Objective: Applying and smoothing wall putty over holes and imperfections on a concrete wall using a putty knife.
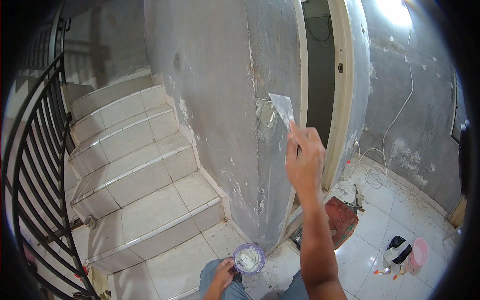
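My right hand is raised in front of the wall corner, closed round the handle of a putty knife. The knife's flat, pale-smeared blade points up and left, beside a patch of wet-looking filler on the grey wall. Whether the blade touches the wall I cannot tell. Low down, close to my knees, my left hand grips the rim of a small purple bowl. Whitish putty lies inside the bowl.
Tiled stairs climb on the left beside a black metal railing. A doorway opens right of the corner, with a red mat before it. Paintbrushes and a pink basin sit on the right floor; a white cable hangs behind.
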The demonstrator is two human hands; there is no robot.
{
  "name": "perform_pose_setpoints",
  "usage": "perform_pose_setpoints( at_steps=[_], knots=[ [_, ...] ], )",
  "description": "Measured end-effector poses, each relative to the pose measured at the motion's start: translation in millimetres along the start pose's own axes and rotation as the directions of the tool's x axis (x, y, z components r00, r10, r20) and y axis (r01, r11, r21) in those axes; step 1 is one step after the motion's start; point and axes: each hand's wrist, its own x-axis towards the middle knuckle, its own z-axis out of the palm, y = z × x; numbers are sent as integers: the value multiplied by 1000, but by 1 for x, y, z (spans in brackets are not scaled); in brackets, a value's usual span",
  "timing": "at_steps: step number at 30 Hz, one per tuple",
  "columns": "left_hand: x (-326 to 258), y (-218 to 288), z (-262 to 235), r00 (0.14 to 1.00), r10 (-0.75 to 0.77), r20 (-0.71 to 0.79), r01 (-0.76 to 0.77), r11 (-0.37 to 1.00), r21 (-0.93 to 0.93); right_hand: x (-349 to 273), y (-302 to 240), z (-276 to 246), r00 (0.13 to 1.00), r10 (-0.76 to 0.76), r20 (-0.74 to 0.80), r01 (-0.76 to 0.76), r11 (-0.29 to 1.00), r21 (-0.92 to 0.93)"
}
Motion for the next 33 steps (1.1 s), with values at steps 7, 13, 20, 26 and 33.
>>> perform_pose_setpoints(
  at_steps=[7,13,20,26,33],
  knots=[
    [-2,2,2,999,-17,-31,18,1000,24,5,-1,-4,991,42,128,-44,999,12],
    [-2,2,1,1000,-24,-19,25,1000,18,-32,-7,-1,981,68,181,-74,997,26],
    [-4,0,4,1000,-18,2,18,999,28,-69,-17,-12,963,113,245,-128,991,46],
    [-19,14,23,998,22,-55,-24,999,-34,-102,-22,-34,666,515,540,-743,517,424],
    [-22,53,62,985,167,30,-163,980,-119,-135,-9,-35,425,301,854,-554,-660,508]
  ],
)
